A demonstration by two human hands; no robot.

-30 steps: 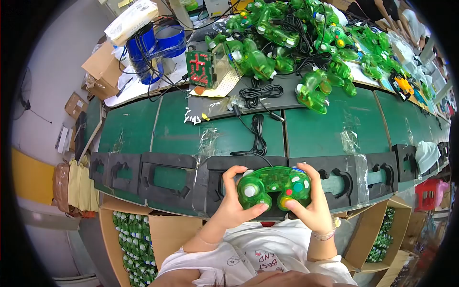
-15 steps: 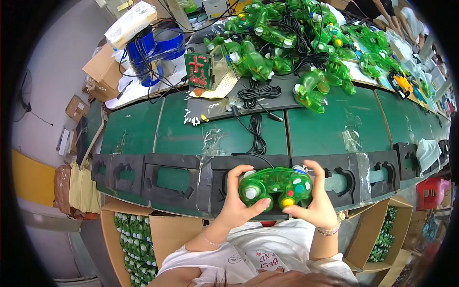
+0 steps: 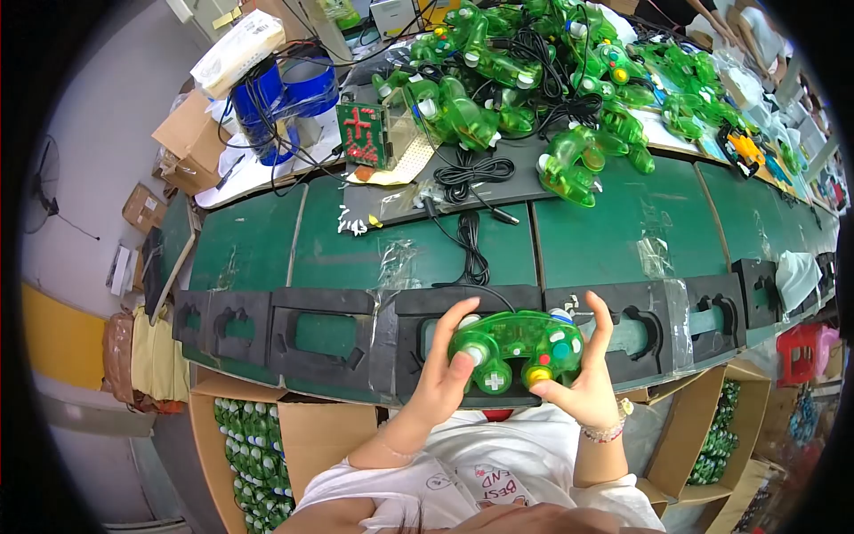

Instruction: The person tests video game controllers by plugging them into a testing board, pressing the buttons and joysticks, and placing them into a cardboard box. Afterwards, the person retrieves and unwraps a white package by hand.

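A translucent green game controller (image 3: 518, 335) is held in both hands above the black foam strip along the near table edge. My left hand (image 3: 441, 372) grips its left side, with the thumb on the grey-white stick. Around the right grip is my right hand (image 3: 587, 383), its thumb at the yellow stick and its index finger raised by the top edge. From the controller a black cable (image 3: 473, 254) runs up to a coiled bundle. A circuit board with lit red marks (image 3: 362, 136) stands upright beyond it.
Many green controllers (image 3: 471, 116) and cables pile up at the back. Blue cylinders (image 3: 258, 105) stand at the back left. Open cartons with green controllers (image 3: 252, 445) flank my body. The black foam (image 3: 320, 334) has cutouts. Part of another person (image 3: 763, 43) shows at the back right.
My left thumb has moved up from the lower left of the controller onto the grey-white stick, uncovering the white cross pad. The right index finger is raised from the controller's top edge.
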